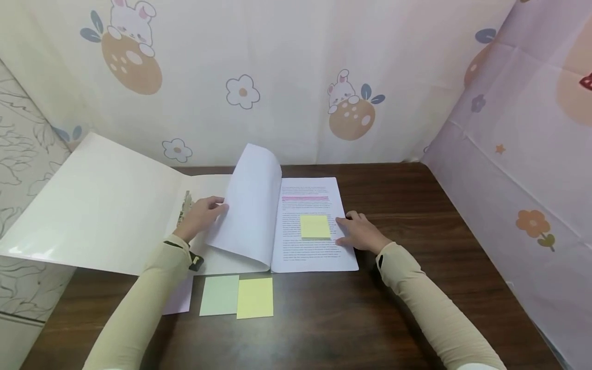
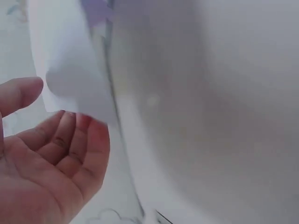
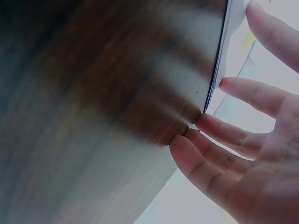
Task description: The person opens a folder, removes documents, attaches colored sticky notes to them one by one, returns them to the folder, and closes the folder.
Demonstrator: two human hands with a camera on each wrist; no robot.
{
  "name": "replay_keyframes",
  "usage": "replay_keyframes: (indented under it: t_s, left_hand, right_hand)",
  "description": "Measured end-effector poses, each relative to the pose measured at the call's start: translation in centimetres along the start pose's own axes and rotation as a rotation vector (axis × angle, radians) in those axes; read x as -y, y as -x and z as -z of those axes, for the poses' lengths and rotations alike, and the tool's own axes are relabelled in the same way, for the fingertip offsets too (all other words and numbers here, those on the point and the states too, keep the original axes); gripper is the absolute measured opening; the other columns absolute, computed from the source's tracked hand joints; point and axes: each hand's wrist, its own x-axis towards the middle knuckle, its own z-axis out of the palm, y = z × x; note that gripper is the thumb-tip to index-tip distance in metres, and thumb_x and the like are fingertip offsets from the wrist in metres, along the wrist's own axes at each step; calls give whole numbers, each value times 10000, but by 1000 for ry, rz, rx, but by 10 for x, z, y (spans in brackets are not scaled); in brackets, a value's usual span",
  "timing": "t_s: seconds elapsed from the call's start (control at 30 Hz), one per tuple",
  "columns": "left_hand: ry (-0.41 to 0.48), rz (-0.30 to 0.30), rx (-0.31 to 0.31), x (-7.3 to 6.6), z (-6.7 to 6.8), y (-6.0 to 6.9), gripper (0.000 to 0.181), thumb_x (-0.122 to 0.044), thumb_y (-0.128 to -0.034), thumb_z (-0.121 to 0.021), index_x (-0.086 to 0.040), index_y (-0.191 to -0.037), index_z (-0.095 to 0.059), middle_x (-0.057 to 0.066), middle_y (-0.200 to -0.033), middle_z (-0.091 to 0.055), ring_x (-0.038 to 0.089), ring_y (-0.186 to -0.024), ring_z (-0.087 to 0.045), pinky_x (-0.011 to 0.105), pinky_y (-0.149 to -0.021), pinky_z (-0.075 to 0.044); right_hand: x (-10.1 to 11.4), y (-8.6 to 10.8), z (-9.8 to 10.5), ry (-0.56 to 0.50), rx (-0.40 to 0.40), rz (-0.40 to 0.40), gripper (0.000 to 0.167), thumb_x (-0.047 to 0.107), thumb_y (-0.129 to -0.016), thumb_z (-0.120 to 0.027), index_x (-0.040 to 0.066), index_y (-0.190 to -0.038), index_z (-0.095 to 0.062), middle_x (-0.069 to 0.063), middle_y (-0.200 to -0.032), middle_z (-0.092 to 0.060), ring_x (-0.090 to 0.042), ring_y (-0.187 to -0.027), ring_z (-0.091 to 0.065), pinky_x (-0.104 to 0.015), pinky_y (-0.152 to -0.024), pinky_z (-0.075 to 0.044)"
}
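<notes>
A white folder (image 1: pixel 102 205) lies spread open on the dark wooden table, with a stack of printed sheets (image 1: pixel 307 259) at its right. One lifted sheet (image 1: pixel 250 205) curves over to the left. My left hand (image 1: pixel 201 216) is at that sheet's left edge; in the left wrist view its thumb stands apart from the fingers, which are loosely bent by the paper. With fingers spread, my right hand (image 1: pixel 363 234) touches the right edge of the stack. A yellow sticky note pad (image 1: pixel 315 227) sits on the printed page, below a pink highlighted line.
In front of the folder lie a green note pad (image 1: pixel 219 295), another yellow pad (image 1: pixel 255 298) and a partly covered purple one (image 1: pixel 179 298). A metal clip (image 1: pixel 186 203) is fixed inside the folder. Patterned curtains (image 1: pixel 287 77) hang behind and to the right of the table.
</notes>
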Motion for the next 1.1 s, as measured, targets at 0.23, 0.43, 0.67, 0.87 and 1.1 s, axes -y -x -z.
replay_keyframes:
  t_s: [0.23,0.43,0.67,0.87,1.1]
  left_hand:
    - [117,-95,-15,-24,-1,10,469,-287,-999,-499,3,-1367,-512,226,-1401,-529,382,-1327,-470,517,-1098,-375]
    - [179,-95,3,-41,-8,21,421,-272,-1004,-503,-12,-1332,-542,209,-1301,-599,336,-1174,-578,462,-991,-480]
    - [223,-134,10,-50,-24,27,395,-247,-1006,-507,-24,-1328,-559,190,-1260,-632,307,-1094,-636,441,-958,-511]
    - [228,-167,20,-60,-39,29,397,-238,-995,-529,-39,-1336,-563,182,-1259,-642,307,-1100,-645,442,-941,-525]
    - [251,-262,17,-70,-51,30,381,-238,-987,-550,-24,-1299,-598,194,-1208,-672,271,-995,-670,414,-887,-534]
  right_hand:
    - [0,0,1,-1,-1,0,708,343,-884,-706,90,-1476,-413,-266,-1479,-346,-409,-1287,-366,-572,-1002,-405]
    - [-2,-1,-1,10,-1,-2,707,330,-888,-704,88,-1481,-405,-254,-1483,-343,-393,-1279,-377,-553,-1002,-409]
    - [-2,-1,-2,3,2,-8,707,328,-885,-707,90,-1480,-407,-255,-1484,-340,-397,-1285,-371,-561,-1000,-407]
    - [-1,0,-2,2,-2,-12,707,327,-881,-711,92,-1478,-412,-253,-1482,-344,-400,-1290,-368,-567,-1002,-405]
    - [-1,-1,-2,5,-9,-6,704,331,-881,-710,95,-1476,-416,-254,-1482,-346,-401,-1287,-372,-571,-1002,-406]
